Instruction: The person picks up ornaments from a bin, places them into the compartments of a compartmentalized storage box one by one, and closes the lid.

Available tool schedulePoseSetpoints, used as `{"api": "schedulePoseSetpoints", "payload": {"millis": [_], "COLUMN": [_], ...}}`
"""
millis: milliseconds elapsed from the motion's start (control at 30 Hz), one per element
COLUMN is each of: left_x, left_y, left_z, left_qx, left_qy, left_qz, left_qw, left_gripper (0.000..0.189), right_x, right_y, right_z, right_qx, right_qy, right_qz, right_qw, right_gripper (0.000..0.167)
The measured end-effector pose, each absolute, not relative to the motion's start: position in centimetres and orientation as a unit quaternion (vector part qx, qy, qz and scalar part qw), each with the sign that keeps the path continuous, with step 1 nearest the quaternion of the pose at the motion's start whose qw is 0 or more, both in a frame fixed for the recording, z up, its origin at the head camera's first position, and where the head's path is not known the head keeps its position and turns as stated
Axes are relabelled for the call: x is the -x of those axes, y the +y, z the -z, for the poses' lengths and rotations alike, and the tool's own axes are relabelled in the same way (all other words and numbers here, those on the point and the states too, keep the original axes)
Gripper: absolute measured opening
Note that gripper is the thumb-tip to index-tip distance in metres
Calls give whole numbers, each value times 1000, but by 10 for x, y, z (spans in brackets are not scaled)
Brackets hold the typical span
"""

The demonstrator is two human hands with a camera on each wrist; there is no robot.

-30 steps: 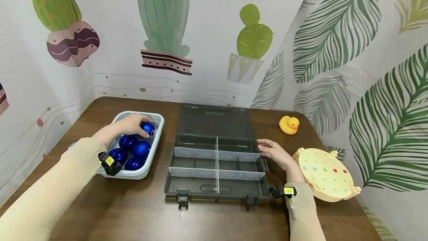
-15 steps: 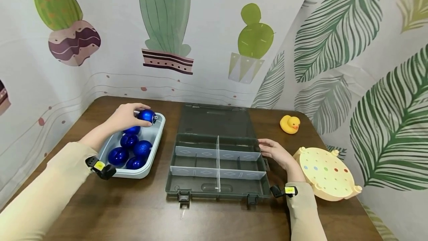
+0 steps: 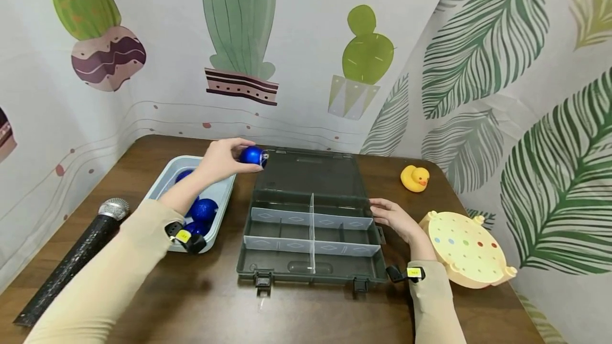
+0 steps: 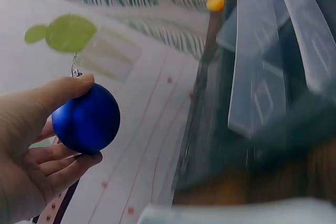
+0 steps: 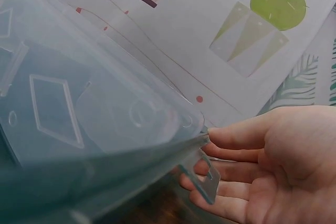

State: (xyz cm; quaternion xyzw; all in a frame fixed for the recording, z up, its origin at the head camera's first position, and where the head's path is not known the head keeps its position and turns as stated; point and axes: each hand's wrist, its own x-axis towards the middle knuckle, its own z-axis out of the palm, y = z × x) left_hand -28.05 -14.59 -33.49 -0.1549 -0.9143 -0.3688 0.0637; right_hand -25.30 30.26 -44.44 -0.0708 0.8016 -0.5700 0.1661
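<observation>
My left hand holds a shiny blue Christmas ball between thumb and fingers, raised by the far left corner of the organizer box. In the left wrist view, the ball has a silver cap and a thread loop. Below my left arm, a pale blue basket contains more blue balls, partly hidden by the arm. The dark translucent organizer box lies with its lid folded back and its compartments bare. My right hand touches the box's right side with fairly straight fingers, near a side tab.
A black microphone lies at the left, partly beneath my left sleeve. At the back right sits a yellow rubber duck. A cream round pegged board is beside my right forearm. Patterned cloth hangs behind the table.
My left hand has lifted the blue ball out of the basket and carried it rightward toward the box. The microphone has come into view. My right hand stays in place.
</observation>
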Motion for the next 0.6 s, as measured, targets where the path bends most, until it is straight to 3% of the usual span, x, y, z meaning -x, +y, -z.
{"api": "schedulePoseSetpoints", "payload": {"millis": [600], "left_x": [281], "left_y": [-11], "left_z": [361], "left_qx": [238], "left_qy": [-888], "left_qz": [394], "left_qw": [13], "left_gripper": [63], "right_x": [253], "right_y": [302], "right_z": [444], "right_qx": [70], "right_qy": [805], "right_qz": [567], "right_qw": [163], "right_gripper": [51]}}
